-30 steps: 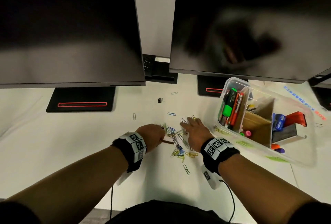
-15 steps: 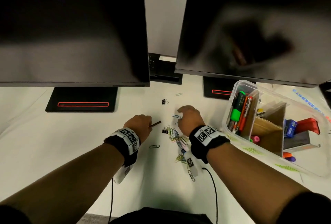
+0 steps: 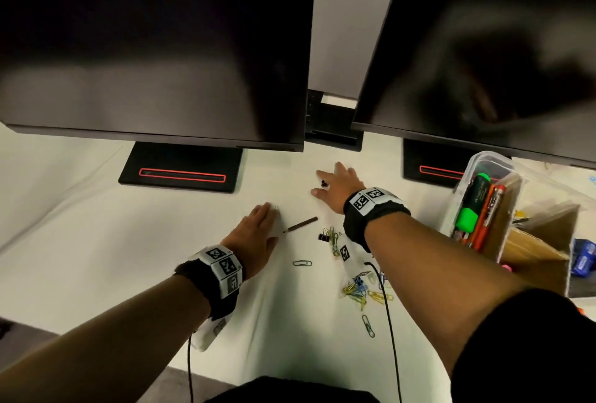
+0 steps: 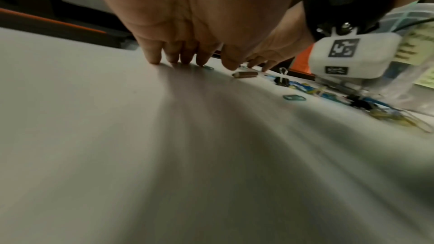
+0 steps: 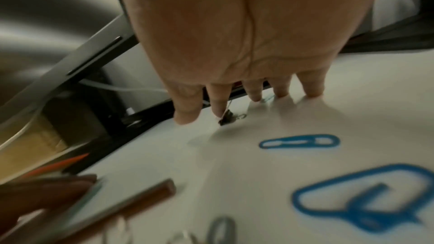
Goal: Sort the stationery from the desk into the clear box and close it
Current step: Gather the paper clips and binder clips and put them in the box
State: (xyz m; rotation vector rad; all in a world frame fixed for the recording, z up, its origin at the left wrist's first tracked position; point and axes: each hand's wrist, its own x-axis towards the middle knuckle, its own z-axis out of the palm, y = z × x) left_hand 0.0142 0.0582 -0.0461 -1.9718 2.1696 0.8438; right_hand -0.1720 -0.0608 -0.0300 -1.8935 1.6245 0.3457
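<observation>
Dozens of coloured paper clips (image 3: 364, 289) nearest, heaped on the tabletop (image 3: 96, 257) beneath the right forearm, with one lone clip (image 3: 302, 263) at nine o'clock of the heap. Farther out, left grip (image 3: 254, 235) laid palm-down, fingers (image 4: 152, 57) straight and close together, tips touching the tabletop, holding nothing; a pale clip (image 3: 276, 208) just at the fingertips. Just beside that grip, at three o'clock, the short brown pencil (image 3: 300, 224): long axis running eight o'clock to two o'clock, sharpened tip toward the left thumb, blunt end pointing away toward the right wrist. Apart from both grips, though nearer the left. Close by, at four o'clock of the pencil, a black binder clip (image 3: 323, 237) among a few more clips. Farther still, at one o'clock of the pencil, right grip (image 3: 338, 190) also flat and spread, fingers (image 5: 253, 90) straight, a small black binder clip (image 5: 225, 118) lying between thumb and forefinger, touched perhaps but not pinched; a blue clip (image 5: 299, 141) near the palm. Off at three o'clock of that grip, the clear box (image 3: 483, 161), open, already holding pens and markers upright in its nearest compartment. Likely step: raking the scattered strays inward. For the pencil, probably the left, closing across the shaft from nine o'clock. Beyond everything, two dark monitors (image 3: 161, 48).
</observation>
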